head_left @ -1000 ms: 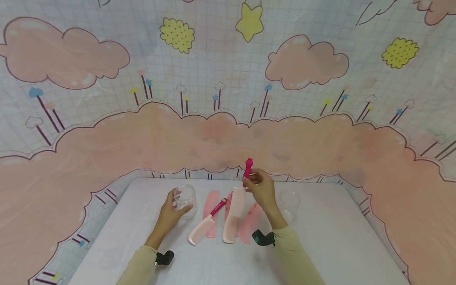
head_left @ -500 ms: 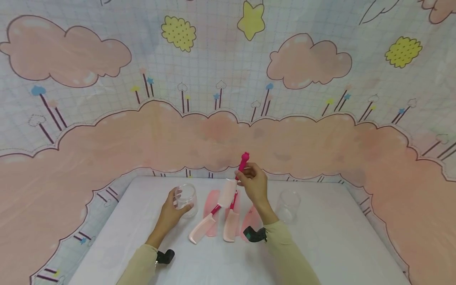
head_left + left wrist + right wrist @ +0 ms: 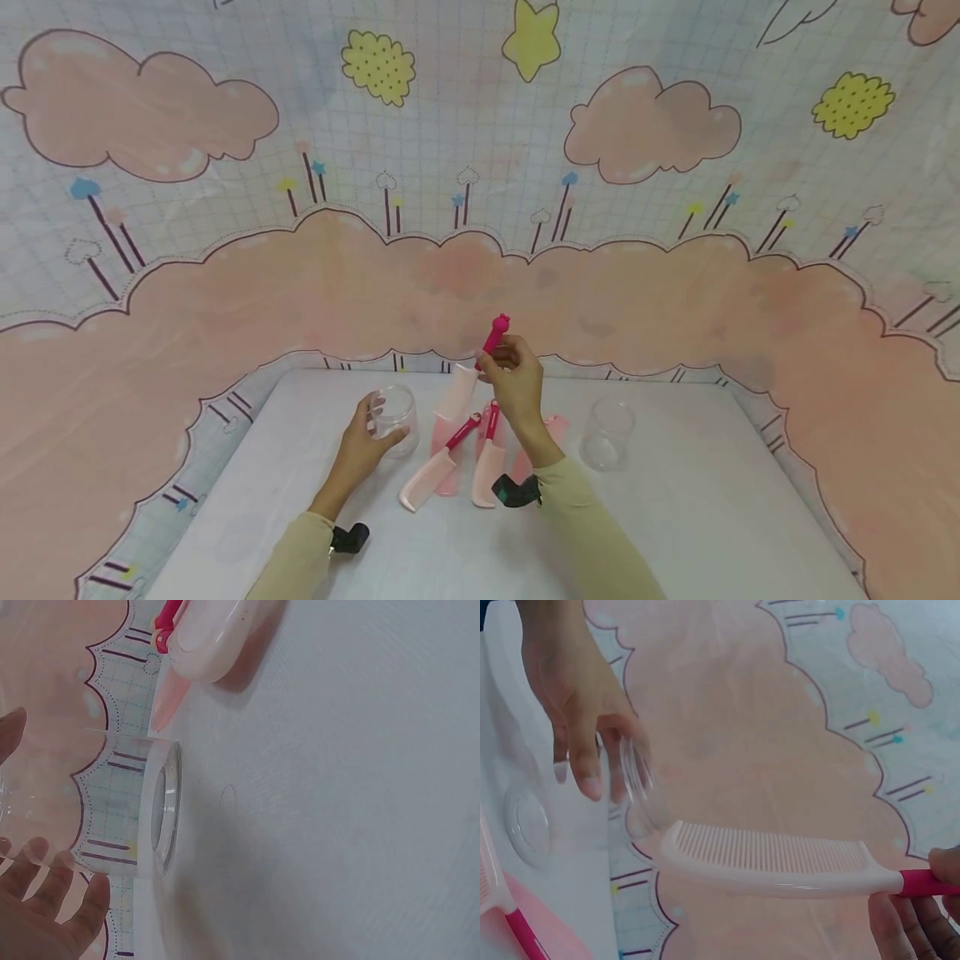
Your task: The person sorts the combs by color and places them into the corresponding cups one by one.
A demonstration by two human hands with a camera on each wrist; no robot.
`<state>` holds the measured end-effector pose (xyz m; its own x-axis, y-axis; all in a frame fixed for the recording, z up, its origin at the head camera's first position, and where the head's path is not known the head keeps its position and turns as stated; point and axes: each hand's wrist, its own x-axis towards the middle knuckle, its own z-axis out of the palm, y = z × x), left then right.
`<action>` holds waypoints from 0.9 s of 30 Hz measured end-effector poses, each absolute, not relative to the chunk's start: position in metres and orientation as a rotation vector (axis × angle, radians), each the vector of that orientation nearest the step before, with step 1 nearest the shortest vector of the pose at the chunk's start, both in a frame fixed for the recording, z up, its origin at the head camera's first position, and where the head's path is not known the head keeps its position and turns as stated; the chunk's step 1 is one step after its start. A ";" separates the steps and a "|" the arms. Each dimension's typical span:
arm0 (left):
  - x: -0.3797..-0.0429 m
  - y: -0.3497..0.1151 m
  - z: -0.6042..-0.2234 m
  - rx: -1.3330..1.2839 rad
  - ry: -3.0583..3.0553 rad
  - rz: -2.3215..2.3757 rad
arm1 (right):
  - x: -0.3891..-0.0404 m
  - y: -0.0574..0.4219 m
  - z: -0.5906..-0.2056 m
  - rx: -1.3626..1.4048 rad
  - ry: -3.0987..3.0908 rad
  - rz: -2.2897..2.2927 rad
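Note:
In the head view my left hand [image 3: 362, 446] grips a clear jar [image 3: 402, 408] upright on the white table, fingers and thumb around its sides. My right hand [image 3: 519, 383] pinches a comb by its magenta handle, raised above the table. The pale pink toothed part of this comb [image 3: 456, 393] points down and left, toward the jar. Seen from the right wrist, the comb [image 3: 780, 877] lies nearly level, its tip near the jar's rim. The left wrist view shows the jar's thick base [image 3: 169, 810] and my curled fingers [image 3: 56, 892].
Two more handled combs, a left one [image 3: 427, 482] and a right one [image 3: 489, 477], lie mid-table. Beneath and beside them are several flat pink pieces, one [image 3: 555, 429] partly behind my right arm. A second clear jar [image 3: 607, 435] stands to the right.
My right hand has moved left and slightly up with the comb, whose toothed end has swung left toward the jar. My left hand and its jar have stayed in place.

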<state>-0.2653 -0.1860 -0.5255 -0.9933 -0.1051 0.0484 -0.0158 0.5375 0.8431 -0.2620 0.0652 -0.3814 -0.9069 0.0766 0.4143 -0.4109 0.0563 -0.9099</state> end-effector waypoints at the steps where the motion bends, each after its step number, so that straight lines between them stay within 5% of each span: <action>1: -0.265 -0.186 -0.525 0.104 -2.669 -1.465 | -0.262 0.063 -0.382 0.341 -1.983 1.918; 27: -0.267 -0.183 -0.527 0.155 -2.679 -1.489 | -0.279 0.014 -0.387 0.386 -1.850 2.016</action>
<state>-0.2668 -0.1833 -0.5272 -0.9922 -0.1234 0.0147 -0.0527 0.5248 0.8496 -0.2788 0.0143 -0.3872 -0.8915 0.0892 0.4441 -0.4501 -0.0644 -0.8907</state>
